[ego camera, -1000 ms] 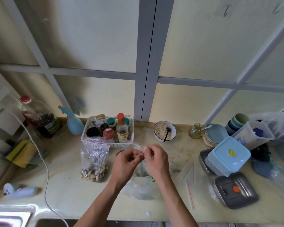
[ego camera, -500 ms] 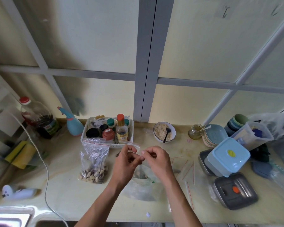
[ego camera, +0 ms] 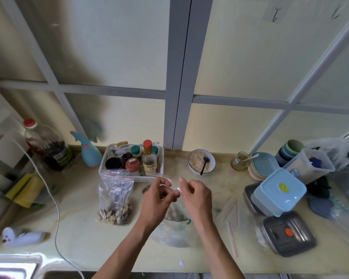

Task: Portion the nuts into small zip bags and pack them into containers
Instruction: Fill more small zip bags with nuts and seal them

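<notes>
My left hand [ego camera: 156,195] and my right hand [ego camera: 195,196] meet above the middle of the counter and pinch a small clear zip bag [ego camera: 177,191] between their fingertips; the bag is hard to make out. Below the hands lies a larger clear plastic bag [ego camera: 174,228] with nuts inside. To the left stands a zip bag of nuts [ego camera: 115,200] with a red seal line. Empty zip bags [ego camera: 231,210] with red strips lie to the right. A light-blue lidded container [ego camera: 279,191] sits on a steel box, and a grey lidded container [ego camera: 288,232] lies in front.
A white basket of bottles [ego camera: 132,163] stands behind the hands, with a bowl of grain and a spoon [ego camera: 201,164] beside it. A spray bottle [ego camera: 90,152] and oil bottle [ego camera: 46,148] stand at left. A white cable [ego camera: 56,210] crosses the counter. Plates and tubs crowd the right.
My hands have drawn slightly apart at the fingertips while still working the small bag's top. Nothing else on the counter has moved.
</notes>
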`<state>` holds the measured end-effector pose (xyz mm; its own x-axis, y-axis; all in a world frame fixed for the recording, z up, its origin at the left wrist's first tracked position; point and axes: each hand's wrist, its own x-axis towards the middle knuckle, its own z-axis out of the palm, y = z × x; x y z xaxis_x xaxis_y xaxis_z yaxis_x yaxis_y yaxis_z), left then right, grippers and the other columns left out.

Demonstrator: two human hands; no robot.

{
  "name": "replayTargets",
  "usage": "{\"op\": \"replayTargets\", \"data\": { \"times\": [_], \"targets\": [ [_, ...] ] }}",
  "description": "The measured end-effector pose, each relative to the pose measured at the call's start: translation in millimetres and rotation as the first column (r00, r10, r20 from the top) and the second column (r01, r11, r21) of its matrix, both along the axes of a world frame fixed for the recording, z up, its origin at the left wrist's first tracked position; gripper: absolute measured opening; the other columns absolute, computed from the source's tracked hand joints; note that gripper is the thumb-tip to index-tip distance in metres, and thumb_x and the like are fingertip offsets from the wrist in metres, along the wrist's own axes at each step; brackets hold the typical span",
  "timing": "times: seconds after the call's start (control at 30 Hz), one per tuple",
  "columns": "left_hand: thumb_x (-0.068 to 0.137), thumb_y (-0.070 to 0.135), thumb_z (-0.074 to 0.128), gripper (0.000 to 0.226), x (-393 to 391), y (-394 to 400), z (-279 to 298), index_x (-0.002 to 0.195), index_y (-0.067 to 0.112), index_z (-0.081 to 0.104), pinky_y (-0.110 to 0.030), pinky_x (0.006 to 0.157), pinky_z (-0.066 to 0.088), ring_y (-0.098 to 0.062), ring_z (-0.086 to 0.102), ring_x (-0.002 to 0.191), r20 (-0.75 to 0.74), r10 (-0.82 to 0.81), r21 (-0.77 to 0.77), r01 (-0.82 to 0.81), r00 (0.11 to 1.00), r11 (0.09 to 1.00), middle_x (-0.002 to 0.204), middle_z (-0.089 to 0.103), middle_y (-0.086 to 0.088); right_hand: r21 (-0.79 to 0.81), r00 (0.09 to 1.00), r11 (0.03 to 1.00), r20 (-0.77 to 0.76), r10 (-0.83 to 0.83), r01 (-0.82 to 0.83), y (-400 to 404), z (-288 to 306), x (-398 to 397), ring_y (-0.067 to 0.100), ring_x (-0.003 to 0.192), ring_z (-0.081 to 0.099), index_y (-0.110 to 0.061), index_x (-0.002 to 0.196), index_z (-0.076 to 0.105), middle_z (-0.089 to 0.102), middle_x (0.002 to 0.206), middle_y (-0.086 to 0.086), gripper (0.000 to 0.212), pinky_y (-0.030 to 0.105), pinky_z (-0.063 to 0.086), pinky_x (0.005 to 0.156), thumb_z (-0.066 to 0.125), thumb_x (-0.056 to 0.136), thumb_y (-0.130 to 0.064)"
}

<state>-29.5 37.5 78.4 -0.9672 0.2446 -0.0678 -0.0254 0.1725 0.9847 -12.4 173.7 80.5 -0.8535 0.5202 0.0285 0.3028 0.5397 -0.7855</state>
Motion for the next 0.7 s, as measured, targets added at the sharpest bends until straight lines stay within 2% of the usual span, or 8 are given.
{"op": "replayTargets", "data": {
  "times": [0.07,0.13,0.23,0.3,0.4,0.53,0.6,0.7],
  "targets": [
    [0.093,0.013,0.072,0.022,-2,-3,-3,0.1,0.011,0.051,-0.046,0.08,0.057,-0.022,0.073,0.076,-0.019,0.01,-0.008,-0.01,1.0,1.0,0.08,0.076,-0.003,-0.009,0.999,1.0,0.03,0.026,-0.026,4,3,0,0.007,0.057,0.046,-0.02,0.058,0.041,0.048,0.058,-0.003,0.052,0.024,0.036,0.055,0.06,0.097,-0.049],
    [0.096,0.008,0.067,0.017,-3,-5,-6,0.101,0.01,0.051,-0.044,0.081,0.059,-0.022,0.073,0.077,-0.03,0.007,-0.015,-0.008,1.0,1.0,0.082,0.076,-0.004,-0.138,0.991,0.983,0.054,0.126,-0.118,10,4,0,0.003,0.074,0.062,-0.022,0.074,0.058,0.066,0.075,-0.006,0.035,0.028,0.046,0.065,0.058,0.098,-0.047],
    [0.097,0.002,0.063,0.016,-5,-7,-8,0.102,0.01,0.051,-0.04,0.079,0.06,-0.022,0.072,0.078,-0.038,0.005,-0.025,-0.006,0.999,1.0,0.08,0.075,-0.005,-0.293,0.937,0.9,0.037,0.347,-0.322,16,6,1,0.001,0.094,0.069,-0.032,0.099,0.074,0.075,0.097,-0.016,0.012,0.02,0.055,0.081,0.062,0.097,-0.034],
    [0.096,0.003,0.064,0.017,-5,-8,-7,0.102,0.012,0.051,-0.035,0.078,0.059,-0.02,0.071,0.077,-0.042,-0.003,-0.042,0.001,0.999,0.999,0.079,0.074,-0.005,-0.317,0.918,0.873,0.014,0.396,-0.372,17,8,3,0.003,0.088,0.07,-0.028,0.096,0.076,0.077,0.092,-0.013,0.01,0.019,0.055,0.08,0.068,0.093,-0.023],
    [0.094,0.01,0.069,0.02,-5,-9,-5,0.101,0.014,0.051,-0.03,0.074,0.055,-0.017,0.072,0.075,-0.043,-0.021,-0.089,0.017,0.999,0.996,0.08,0.075,-0.004,-0.367,0.923,0.857,-0.011,0.385,-0.362,15,9,4,0.008,0.077,0.072,-0.021,0.084,0.071,0.077,0.082,-0.004,0.008,0.02,0.053,0.07,0.071,0.088,-0.015],
    [0.095,0.008,0.067,0.017,-5,-10,-5,0.1,0.012,0.052,-0.028,0.073,0.056,-0.016,0.072,0.076,-0.058,-0.044,-0.093,0.038,0.997,0.995,0.079,0.075,-0.003,-0.444,0.934,0.828,-0.066,0.351,-0.343,13,3,4,0.026,0.082,0.073,-0.022,0.082,0.067,0.075,0.083,0.005,0.007,0.042,0.061,0.078,0.072,0.081,-0.025],
    [0.096,0.008,0.066,0.015,-6,-10,-4,0.101,0.013,0.052,-0.033,0.075,0.057,-0.017,0.072,0.077,-0.058,-0.052,-0.085,0.047,0.997,0.995,0.08,0.075,-0.002,-0.492,0.943,0.808,-0.099,0.318,-0.324,11,2,5,0.028,0.082,0.07,-0.019,0.082,0.067,0.073,0.082,0.009,0.005,0.044,0.058,0.08,0.071,0.081,-0.022],
    [0.097,0.01,0.065,0.015,-7,-9,-4,0.102,0.015,0.052,-0.046,0.08,0.059,-0.018,0.073,0.079,-0.05,-0.067,-0.079,0.063,0.996,0.995,0.082,0.076,-0.002,-0.566,0.95,0.765,-0.135,0.28,-0.306,9,0,5,0.022,0.076,0.064,-0.013,0.083,0.064,0.067,0.078,0.012,0.006,0.039,0.055,0.076,0.067,0.088,-0.01]
  ]
}}
